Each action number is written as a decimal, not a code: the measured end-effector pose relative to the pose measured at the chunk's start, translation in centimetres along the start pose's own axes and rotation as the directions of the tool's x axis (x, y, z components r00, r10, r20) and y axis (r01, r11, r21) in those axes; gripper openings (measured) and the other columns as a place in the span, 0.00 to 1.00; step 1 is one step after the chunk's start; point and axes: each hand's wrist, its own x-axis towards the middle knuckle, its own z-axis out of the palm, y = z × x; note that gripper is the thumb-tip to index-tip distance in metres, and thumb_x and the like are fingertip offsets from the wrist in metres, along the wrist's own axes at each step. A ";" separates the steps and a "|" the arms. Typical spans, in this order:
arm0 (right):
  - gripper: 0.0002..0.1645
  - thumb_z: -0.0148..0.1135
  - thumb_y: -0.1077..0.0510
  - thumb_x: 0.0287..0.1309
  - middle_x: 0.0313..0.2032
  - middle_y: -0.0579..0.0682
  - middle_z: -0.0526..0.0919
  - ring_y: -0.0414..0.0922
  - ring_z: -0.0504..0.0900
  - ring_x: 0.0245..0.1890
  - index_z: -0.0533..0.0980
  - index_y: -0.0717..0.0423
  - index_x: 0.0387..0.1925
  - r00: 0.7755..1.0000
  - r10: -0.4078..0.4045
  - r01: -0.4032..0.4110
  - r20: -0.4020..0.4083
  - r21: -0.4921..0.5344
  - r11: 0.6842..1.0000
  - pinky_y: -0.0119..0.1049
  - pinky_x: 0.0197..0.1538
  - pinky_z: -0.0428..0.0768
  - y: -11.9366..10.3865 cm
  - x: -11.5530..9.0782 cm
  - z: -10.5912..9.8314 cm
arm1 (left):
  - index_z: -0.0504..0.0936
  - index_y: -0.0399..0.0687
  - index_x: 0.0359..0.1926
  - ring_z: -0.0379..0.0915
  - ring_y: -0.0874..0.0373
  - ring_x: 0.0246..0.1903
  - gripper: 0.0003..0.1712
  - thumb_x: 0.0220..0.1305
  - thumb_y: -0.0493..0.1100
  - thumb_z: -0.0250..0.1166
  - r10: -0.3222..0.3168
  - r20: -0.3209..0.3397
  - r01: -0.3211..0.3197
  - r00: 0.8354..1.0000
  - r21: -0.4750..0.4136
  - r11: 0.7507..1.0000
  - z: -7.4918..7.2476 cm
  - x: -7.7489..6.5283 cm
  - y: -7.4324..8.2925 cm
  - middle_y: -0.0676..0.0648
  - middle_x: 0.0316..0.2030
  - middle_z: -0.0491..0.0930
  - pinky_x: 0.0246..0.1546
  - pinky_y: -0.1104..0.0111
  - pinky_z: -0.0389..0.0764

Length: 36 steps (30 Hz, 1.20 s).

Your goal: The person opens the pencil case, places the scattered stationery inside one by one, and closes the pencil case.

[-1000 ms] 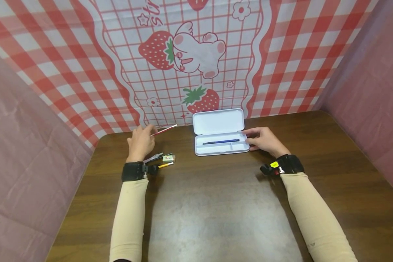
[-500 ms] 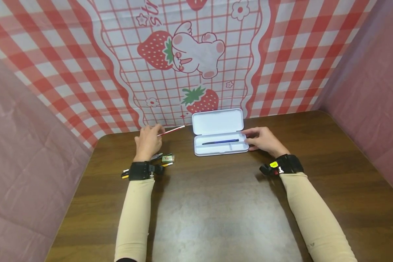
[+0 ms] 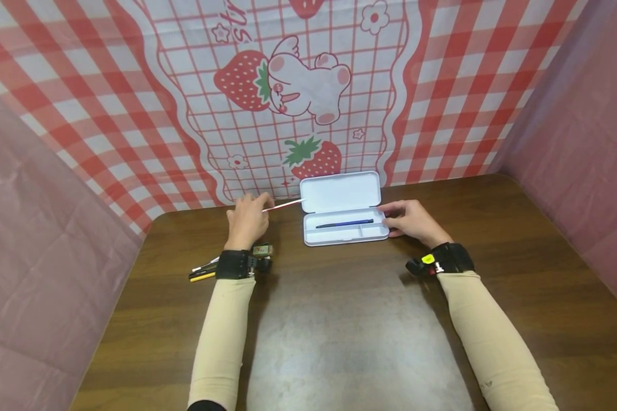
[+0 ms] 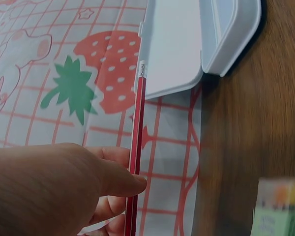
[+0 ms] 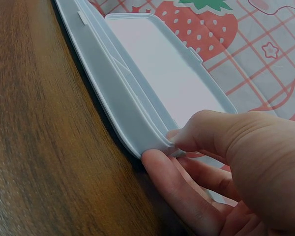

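A red pencil (image 4: 137, 123) with a white end is pinched between the thumb and fingers of my left hand (image 3: 247, 221). In the head view its white end overlaps the left edge of the raised lid (image 3: 341, 193) of a white pencil case. The case (image 3: 334, 235) lies open on the table, with a dark blue pen (image 3: 344, 224) in its long rear compartment. My right hand (image 3: 415, 221) grips the right end of the case; the right wrist view has the thumb (image 5: 187, 135) over the rim and fingers against the outer wall.
Several pens and pencils (image 3: 203, 270) lie on the wooden table (image 3: 360, 319), partly hidden by the left wrist strap. A green and white eraser (image 3: 263, 250) is just right of that strap. Behind the case hangs a checked strawberry cloth (image 3: 313, 154).
My left hand has moved right with the red pencil, toward the case, uncovering several pens and pencils to its left. The right hand and case have stayed in place.
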 end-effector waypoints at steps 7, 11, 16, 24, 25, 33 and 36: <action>0.25 0.66 0.63 0.60 0.56 0.63 0.76 0.50 0.82 0.35 0.78 0.57 0.60 1.000 0.008 -0.008 -0.003 -0.003 1.000 0.33 0.32 0.88 0.0 0.0 0.0 | 0.80 0.61 0.48 0.70 0.41 0.53 0.15 0.62 0.38 0.62 0.011 0.012 -0.011 1.000 0.018 1.000 0.8 0.4 1.4 0.41 0.50 0.78 0.50 0.40 0.71; 0.25 0.66 0.63 0.61 0.57 0.63 0.76 0.50 0.82 0.35 0.78 0.57 0.60 1.000 0.010 -0.010 -0.004 -0.005 1.000 0.32 0.32 0.88 0.1 0.0 0.0 | 0.80 0.61 0.48 0.71 0.42 0.52 0.15 0.63 0.38 0.61 0.022 0.019 -0.023 1.000 0.032 0.999 1.3 0.6 2.4 0.41 0.50 0.78 0.50 0.40 0.71; 0.25 0.66 0.62 0.61 0.57 0.65 0.76 0.49 0.82 0.32 0.78 0.58 0.61 1.000 0.007 -0.007 0.007 0.004 1.000 0.32 0.32 0.88 0.1 0.1 0.1 | 0.80 0.61 0.49 0.71 0.42 0.50 0.16 0.63 0.38 0.60 0.038 0.033 -0.039 0.999 0.037 0.999 1.9 0.6 3.5 0.42 0.51 0.79 0.50 0.41 0.72; 0.25 0.67 0.62 0.60 0.56 0.63 0.77 0.50 0.82 0.33 0.79 0.56 0.60 1.000 0.009 -0.009 0.004 0.008 1.000 0.32 0.32 0.88 -0.1 0.1 0.2 | 0.80 0.60 0.48 0.71 0.43 0.50 0.15 0.64 0.38 0.61 0.074 0.059 -0.077 0.996 0.057 0.995 2.8 1.1 5.3 0.43 0.49 0.79 0.48 0.42 0.72; 0.25 0.66 0.62 0.61 0.56 0.64 0.76 0.49 0.82 0.33 0.78 0.57 0.61 1.000 0.005 -0.005 0.007 0.002 1.000 0.32 0.32 0.88 -0.1 0.1 0.1 | 0.80 0.61 0.49 0.71 0.43 0.50 0.15 0.64 0.38 0.61 0.078 0.063 -0.081 0.995 0.061 0.995 2.8 1.1 5.6 0.43 0.50 0.79 0.48 0.43 0.72; 0.25 0.66 0.63 0.61 0.56 0.63 0.76 0.49 0.82 0.33 0.78 0.56 0.61 1.000 0.021 -0.021 0.001 0.001 1.000 0.33 0.32 0.88 -0.1 0.1 0.1 | 0.79 0.63 0.50 0.70 0.45 0.50 0.18 0.63 0.38 0.62 0.110 0.095 -0.118 0.989 0.078 0.990 3.3 1.5 8.0 0.43 0.50 0.78 0.48 0.46 0.73; 0.25 0.66 0.63 0.60 0.57 0.64 0.76 0.48 0.83 0.33 0.78 0.57 0.61 1.000 0.022 -0.022 -0.005 0.000 1.000 0.33 0.32 0.88 -0.2 0.1 0.1 | 0.79 0.64 0.50 0.70 0.46 0.50 0.17 0.63 0.38 0.62 0.118 0.091 -0.126 0.989 0.082 0.989 3.5 1.6 8.7 0.44 0.50 0.78 0.47 0.48 0.73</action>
